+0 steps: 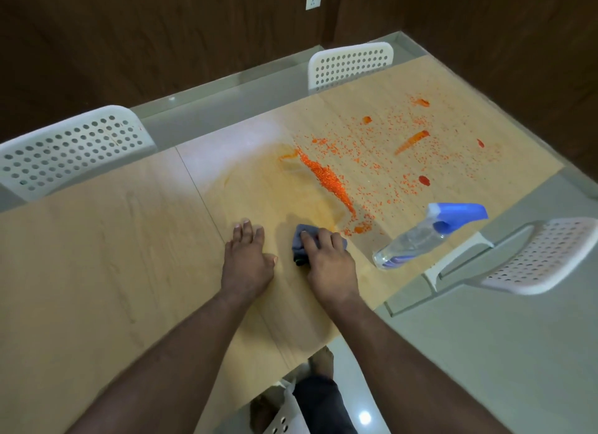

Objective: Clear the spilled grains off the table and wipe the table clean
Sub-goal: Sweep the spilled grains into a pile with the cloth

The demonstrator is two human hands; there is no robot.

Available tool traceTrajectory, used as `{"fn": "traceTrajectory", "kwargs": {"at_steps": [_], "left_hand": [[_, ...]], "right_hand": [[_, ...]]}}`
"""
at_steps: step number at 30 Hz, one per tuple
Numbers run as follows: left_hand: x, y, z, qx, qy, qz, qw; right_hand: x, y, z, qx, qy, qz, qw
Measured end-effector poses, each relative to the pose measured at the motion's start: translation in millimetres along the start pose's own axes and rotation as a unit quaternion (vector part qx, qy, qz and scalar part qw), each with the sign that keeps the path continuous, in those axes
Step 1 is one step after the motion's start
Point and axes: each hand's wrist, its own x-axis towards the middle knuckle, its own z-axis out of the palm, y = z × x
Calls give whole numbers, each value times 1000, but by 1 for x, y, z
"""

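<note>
While left hand [247, 258] lies flat, right hand [326, 255] fingers [318, 239] press crumpled blue cloth [299, 239] near granular orange grains [326, 179].

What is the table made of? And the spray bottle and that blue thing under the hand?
The table looks like pale wood laminate: faint grain lines, smooth with a soft sheen. The spray bottle looks like clear plastic, since you can see through it, with a solid blue plastic trigger top. The blue thing is a cloth, probably soft fabric, as it bunches under the right hand.
</note>
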Motion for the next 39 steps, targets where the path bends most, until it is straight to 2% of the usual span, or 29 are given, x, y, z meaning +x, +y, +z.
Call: {"fn": "traceTrajectory", "kwargs": {"at_steps": [3,7,11,15,19,22,26,32,39], "left_hand": [[-15,0,6,11,3,5,1000],[-34,3,14,16,12,9,1000],[-50,8,25,1,18,6,1000],[-63,22,33,-21,11,1,1000],[-74,47,41,-27,12,-22,999],[-82,65,48,-30,13,-44,998],[-91,79,61,-30,22,-80,996],[-101,84,74,-9,36,-100,994],[-105,84,73,-10,24,-103,994]], "right_hand": [[-10,0,2,3,-8,-19,1000],[-29,5,-8,63,-12,-19,998],[-59,20,-12,142,38,12,989],[-89,48,-9,222,105,127,961],[-98,86,-23,248,76,296,919],[-90,105,-36,274,80,345,894],[-68,120,-46,324,117,349,871],[-46,134,-46,361,113,320,868],[-61,139,-39,379,112,290,872]]}}
